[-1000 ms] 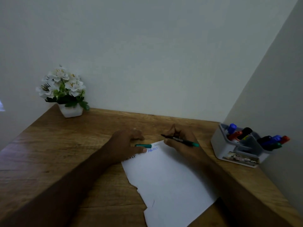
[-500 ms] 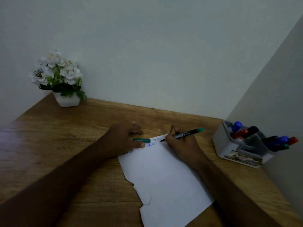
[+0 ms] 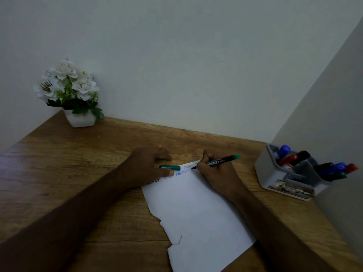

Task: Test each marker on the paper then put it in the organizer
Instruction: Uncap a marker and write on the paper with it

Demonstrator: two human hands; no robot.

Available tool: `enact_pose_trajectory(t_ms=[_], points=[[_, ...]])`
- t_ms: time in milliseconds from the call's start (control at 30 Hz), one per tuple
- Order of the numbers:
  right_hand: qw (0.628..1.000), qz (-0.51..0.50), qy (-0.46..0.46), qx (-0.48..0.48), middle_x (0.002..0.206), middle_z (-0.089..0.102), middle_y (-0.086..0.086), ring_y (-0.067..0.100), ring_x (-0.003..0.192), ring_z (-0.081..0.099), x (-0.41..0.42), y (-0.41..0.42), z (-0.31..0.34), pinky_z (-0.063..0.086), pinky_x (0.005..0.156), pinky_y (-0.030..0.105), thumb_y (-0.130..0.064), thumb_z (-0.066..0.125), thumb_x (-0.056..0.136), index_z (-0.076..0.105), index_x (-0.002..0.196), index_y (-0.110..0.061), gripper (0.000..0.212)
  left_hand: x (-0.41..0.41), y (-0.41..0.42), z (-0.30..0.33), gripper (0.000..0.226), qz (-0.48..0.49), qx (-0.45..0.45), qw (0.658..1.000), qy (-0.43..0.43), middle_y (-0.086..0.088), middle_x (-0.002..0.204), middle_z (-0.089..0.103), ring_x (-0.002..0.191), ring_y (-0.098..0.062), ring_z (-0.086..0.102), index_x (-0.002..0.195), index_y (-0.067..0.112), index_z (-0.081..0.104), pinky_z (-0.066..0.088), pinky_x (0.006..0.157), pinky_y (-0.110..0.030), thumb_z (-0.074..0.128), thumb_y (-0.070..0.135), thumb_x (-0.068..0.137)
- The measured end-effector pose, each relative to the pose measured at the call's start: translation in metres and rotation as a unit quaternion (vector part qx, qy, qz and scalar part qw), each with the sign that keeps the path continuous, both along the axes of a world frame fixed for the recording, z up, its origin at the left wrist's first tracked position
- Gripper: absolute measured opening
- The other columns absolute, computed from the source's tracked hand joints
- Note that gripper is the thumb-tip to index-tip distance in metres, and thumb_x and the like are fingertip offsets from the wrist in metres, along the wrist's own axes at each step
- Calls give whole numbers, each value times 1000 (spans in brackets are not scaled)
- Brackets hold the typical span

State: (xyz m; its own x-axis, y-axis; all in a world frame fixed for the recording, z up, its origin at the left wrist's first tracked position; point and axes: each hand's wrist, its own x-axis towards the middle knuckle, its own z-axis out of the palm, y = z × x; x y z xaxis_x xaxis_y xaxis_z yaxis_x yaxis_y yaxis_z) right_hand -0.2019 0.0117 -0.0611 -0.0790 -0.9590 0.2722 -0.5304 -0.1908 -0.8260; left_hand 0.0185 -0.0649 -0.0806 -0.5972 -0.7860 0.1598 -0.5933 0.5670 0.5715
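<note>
Nearest the viewer, two forearms reach in from the bottom corners across a wooden tabletop (image 3: 59, 163). Between them lies a white paper (image 3: 196, 213), turned at an angle, its left edge torn and ragged, its near corner close to the tabletop's front.

The left hand (image 3: 145, 165) rests on the paper's far left corner, its grip curled round a green cap (image 3: 170, 167) pinched between thumb and fingers. Just beside it, short lines of dark, grey and blue lettering run along the paper's far edge.

The right hand (image 3: 214, 171) has its grip closed round a black marker (image 3: 218, 161) with a green end, the tip touching the paper just past the blue letters and the barrel slanting up and to the right.

To the right, near the side wall, stands a grey organizer (image 3: 275, 173); blue, red, black and green markers lean in its compartments. Bare wood lies between it and the writing hand.

Far left, by the back wall, sits a white pot of white flowers (image 3: 68, 91), well apart from the paper.
</note>
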Motion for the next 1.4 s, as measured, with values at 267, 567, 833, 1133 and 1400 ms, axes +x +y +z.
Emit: enact_pose_trajectory(t_ms=[267,567,833,1133,1400], points=[[1000,0,-20,4,52,33,-9,5,52,29,0,2,1,23,48,21,-14,57,69,38,59,-13,21,0,0,1,88,-2,1,1000,4,10,142,51,139,-7,35,123,30,63,29,116,-42,43,79,53],[1000,-6,-12,3,50,35,-13,3,50,30,-1,-1,-2,25,48,18,8,58,81,36,55,-17,42,0,0,0,86,2,7,1000,12,10,142,51,139,-6,35,122,30,64,28,116,-41,46,78,54],[1000,-9,-9,-2,50,33,-13,3,50,29,-1,-1,-1,24,47,18,10,59,80,38,58,-11,37,-1,3,2,66,5,15,1000,2,10,144,48,140,-7,33,124,28,62,26,117,-41,64,63,68],[1000,-6,-10,-11,54,34,-7,4,51,29,2,0,1,23,48,19,-6,59,74,38,59,-10,26,0,2,2,81,2,7,1000,7,10,141,52,138,-7,36,122,29,64,29,116,-40,52,76,56],[1000,-3,-9,-15,52,31,-11,4,52,27,2,2,1,21,48,19,-11,55,69,36,58,-11,22,-1,1,2,81,4,0,1000,2,10,141,52,139,-8,35,122,29,64,29,116,-41,52,75,57]])
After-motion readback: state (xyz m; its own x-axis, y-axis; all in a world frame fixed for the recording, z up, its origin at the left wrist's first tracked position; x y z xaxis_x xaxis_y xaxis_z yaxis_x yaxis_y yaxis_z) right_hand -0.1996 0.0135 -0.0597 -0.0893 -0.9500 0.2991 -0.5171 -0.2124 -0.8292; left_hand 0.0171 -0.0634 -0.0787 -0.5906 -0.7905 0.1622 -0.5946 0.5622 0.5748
